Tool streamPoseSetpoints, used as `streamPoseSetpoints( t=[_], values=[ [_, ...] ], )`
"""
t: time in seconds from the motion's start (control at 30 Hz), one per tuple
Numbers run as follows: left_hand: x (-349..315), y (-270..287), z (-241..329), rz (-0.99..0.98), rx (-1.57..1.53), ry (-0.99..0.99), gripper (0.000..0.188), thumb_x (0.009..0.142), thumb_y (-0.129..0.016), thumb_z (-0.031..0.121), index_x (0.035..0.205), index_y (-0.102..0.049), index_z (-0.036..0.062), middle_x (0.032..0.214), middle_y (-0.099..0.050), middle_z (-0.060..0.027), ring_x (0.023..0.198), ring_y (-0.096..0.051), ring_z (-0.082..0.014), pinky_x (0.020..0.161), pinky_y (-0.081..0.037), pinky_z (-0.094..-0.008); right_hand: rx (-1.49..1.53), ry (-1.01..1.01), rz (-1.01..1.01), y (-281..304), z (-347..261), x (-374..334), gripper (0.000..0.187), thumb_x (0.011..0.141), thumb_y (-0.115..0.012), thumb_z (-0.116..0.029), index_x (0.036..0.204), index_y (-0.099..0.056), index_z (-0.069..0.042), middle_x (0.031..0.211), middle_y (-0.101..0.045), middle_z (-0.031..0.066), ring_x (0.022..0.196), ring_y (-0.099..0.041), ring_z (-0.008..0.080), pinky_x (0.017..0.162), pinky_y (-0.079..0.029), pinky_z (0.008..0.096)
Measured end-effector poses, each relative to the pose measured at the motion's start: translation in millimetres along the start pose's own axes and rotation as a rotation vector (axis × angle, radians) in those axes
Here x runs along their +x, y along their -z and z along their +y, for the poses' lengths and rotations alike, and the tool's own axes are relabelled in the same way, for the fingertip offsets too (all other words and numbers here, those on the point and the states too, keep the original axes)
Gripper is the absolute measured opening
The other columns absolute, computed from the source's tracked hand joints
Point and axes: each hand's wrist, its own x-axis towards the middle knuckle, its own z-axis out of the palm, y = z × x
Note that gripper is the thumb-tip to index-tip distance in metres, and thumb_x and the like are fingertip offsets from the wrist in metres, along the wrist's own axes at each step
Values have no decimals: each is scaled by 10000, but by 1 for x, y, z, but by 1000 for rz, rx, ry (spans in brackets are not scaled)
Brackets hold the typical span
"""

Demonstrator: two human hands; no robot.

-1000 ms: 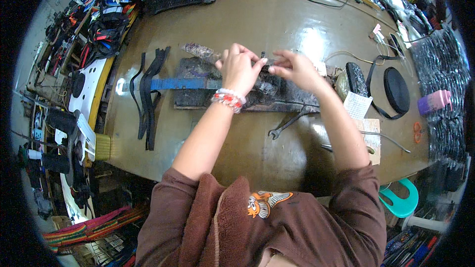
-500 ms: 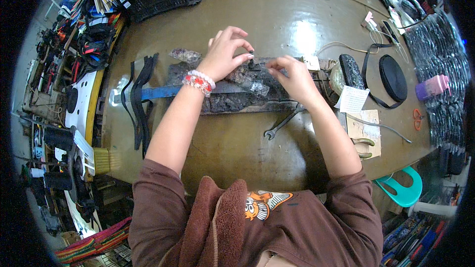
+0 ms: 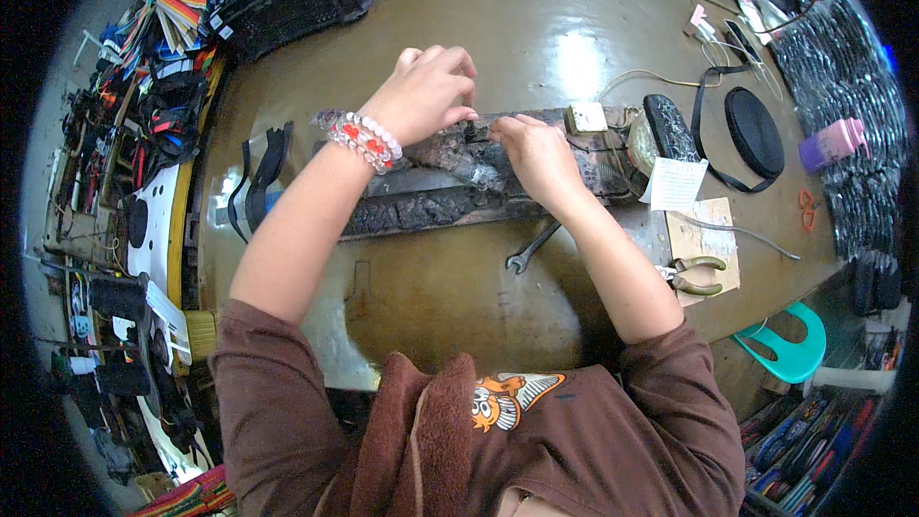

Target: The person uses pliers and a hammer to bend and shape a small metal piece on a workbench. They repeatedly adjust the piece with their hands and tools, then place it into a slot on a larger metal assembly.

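A long, dark, grimy board fixture [image 3: 412, 214] lies across the table under both my hands. My left hand [image 3: 426, 96], with beaded bracelets [image 3: 366, 142] at its wrist, is over the middle of the fixture. Its fingers are curled toward the thumb, and whatever they hold is hidden. Just to its right, my right hand [image 3: 538, 161] has thumb and fingers pinched together low over the fixture. A small dark part [image 3: 475, 126] shows between the two hands, too small to name. Crumpled clear plastic [image 3: 486, 175] covers the fixture below them.
Black straps [image 3: 266, 168] lie at the left, and a wrench [image 3: 529, 251] rests at the fixture's near edge. To the right are a white box [image 3: 586, 118], a paper slip [image 3: 676, 184], pliers [image 3: 701, 275] and a black webbing roll [image 3: 753, 132]. A black crate [image 3: 292, 5] stands far left.
My left hand's fingers have curled further down, and the small dark thing at its fingertips no longer shows. My right hand has moved in closer to the left. The whole view has shifted slightly.
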Motion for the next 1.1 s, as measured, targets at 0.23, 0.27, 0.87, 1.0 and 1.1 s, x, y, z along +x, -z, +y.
streamPoseSetpoints(
  t=[0.23,0.27,0.87,1.0,1.1],
  values=[
    [26,18,16,-243,342,-170,125,756,-621,223,716,-636,105,913,-533,-17,944,-504,-171,793,-389,-344,51,-78,28,-7,-6,-4,109,824,-520,-105,881,-603,-62,825,-599,118,807,-587,322,688,-473,412],
    [28,19,18,-268,402,-212,115,754,-609,214,721,-632,106,911,-532,-16,936,-504,-166,785,-393,-337,68,-68,47,-8,-6,-4,103,822,-524,-103,878,-599,-60,818,-595,117,806,-588,321,689,-471,412],
    [47,19,34,-580,296,-100,122,767,-531,42,873,-577,2,787,-631,-200,790,-633,-343,706,-523,-404,-29,-46,191,-8,0,-5,69,803,-563,-126,846,-617,-121,814,-550,38,820,-544,231,712,-372,365],
    [54,17,29,-534,181,-105,147,740,-554,13,885,-567,-6,794,-634,-203,794,-632,-352,708,-520,-409,-9,-43,189,-9,1,-5,77,810,-553,-128,851,-617,-120,816,-552,39,824,-542,237,717,-373,366],
    [56,13,29,-570,165,-32,212,745,-573,26,952,-538,5,839,-635,-204,830,-623,-364,729,-510,-412,7,-35,198,-7,1,-5,75,807,-558,-136,851,-616,-116,821,-559,48,835,-546,240,717,-377,371]
  ],
)
